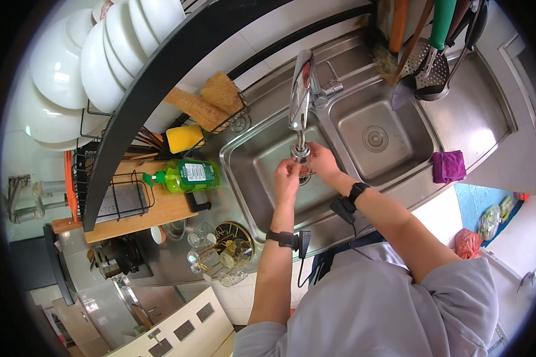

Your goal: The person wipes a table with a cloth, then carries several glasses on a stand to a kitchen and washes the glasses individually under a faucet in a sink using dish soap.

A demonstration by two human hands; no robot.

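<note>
Both of my hands are together over the larger sink basin (268, 178), at the outlet of the chrome faucet (300, 93). My left hand (287, 177) has its fingers bent just below the spray head (300, 151). My right hand (322, 161) reaches up to the right side of the same spray head, its fingertips close to it. Something clear or shiny shows between the two hands, too small to name. Whether either hand grips it or the spray head is not plain. Part of the basin's drain shows below the hands.
Left of the basin are a green dish soap bottle (192, 176), a yellow sponge (184, 139) and glass mugs (234, 259) on a stand. A purple cloth (449, 167) lies at the right front edge. Ladles and a skimmer (424, 62) hang behind the smaller basin (379, 129).
</note>
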